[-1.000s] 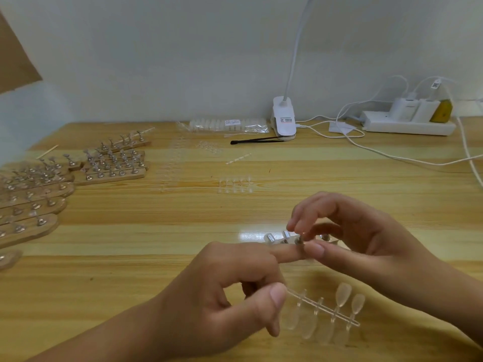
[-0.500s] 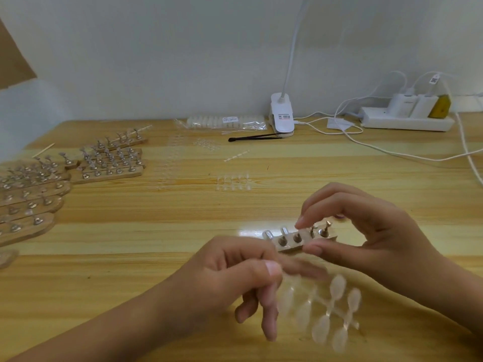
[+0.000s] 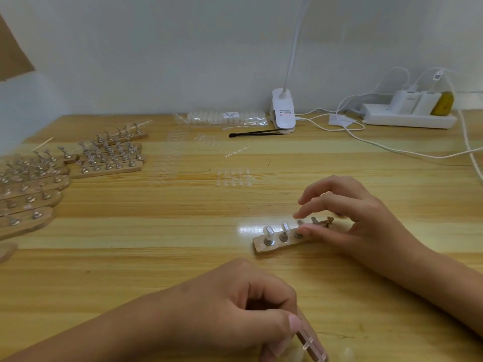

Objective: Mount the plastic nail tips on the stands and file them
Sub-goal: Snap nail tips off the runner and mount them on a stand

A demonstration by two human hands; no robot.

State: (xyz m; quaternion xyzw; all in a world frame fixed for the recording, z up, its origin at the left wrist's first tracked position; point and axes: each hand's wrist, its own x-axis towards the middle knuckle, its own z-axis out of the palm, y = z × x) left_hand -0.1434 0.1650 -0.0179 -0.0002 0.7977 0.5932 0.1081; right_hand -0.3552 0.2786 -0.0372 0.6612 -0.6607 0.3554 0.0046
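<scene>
Left hand low in frame, near table edge, fingers curled. Thumb and index pinch a clear sprue of nail tips; the sprue sticks out to the right and down and is partly cut off by the frame bottom, tips on it blurry.

Right hand is over the right half of a wooden stand strip lying flat on the wooden table, mid-right. Fingers loosely spread and nearly straight. Thumb tip touches the strip beside the third peg, index hovers just above the pegs. Can't tell if the other fingers touch the far side. Two clear mounted nail tips sit upright on the two leftmost pegs. The next pegs look bare, the rightmost are partly hidden by the hand.

Far left: a pile of wooden stand strips with metal pegs, more stand strips in a neat group just right of it. Loose clear nail tips lie mid-table, well apart from both hands. At the back by the wall: bag of nail tips, white clip lamp, black tweezers just in front of the clip, white power strip with plugs and white cables.
</scene>
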